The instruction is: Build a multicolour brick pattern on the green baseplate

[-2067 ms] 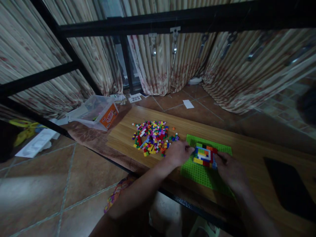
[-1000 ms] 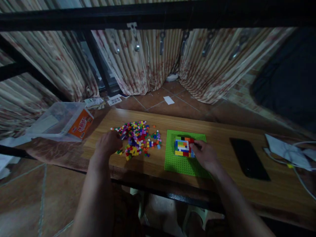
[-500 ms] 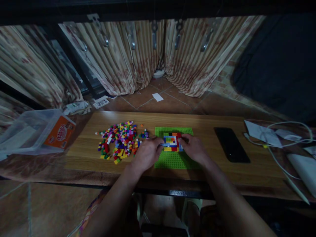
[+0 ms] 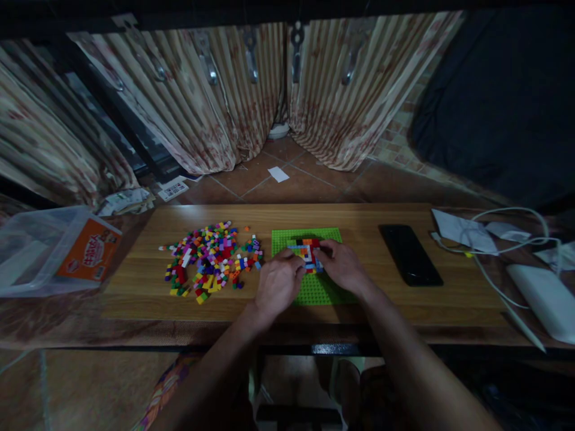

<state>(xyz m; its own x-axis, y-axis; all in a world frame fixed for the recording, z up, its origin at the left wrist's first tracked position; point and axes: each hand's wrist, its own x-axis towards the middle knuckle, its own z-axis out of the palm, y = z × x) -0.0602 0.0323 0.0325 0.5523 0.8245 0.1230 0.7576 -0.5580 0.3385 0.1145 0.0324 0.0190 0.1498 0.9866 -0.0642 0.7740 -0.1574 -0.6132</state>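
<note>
A small walled structure of coloured toy bricks (image 4: 308,244) stands on a green studded baseplate (image 4: 317,294). Red, orange, black, white and light blue bricks show in it. My left hand (image 4: 279,282) is closed over the structure's left front part, its thumb and fingers pressed together; whatever lies between the fingertips is hidden. From the right, my right hand (image 4: 342,264) holds the structure's side, fingers curled against the red and blue bricks. Left of the baseplate lies a spread pile of loose toy bricks (image 4: 220,245) in many colours.
The wooden board (image 4: 135,281) bears a black phone (image 4: 411,254) to the right of the baseplate. A clear plastic box (image 4: 40,239) with an orange label stands at the left. White cables (image 4: 498,284), papers (image 4: 465,230) and a white device (image 4: 541,299) lie at the right.
My left hand has shifted over the structure and now covers its front left part. The right hand stays at its side. The whole view has shifted slightly.
</note>
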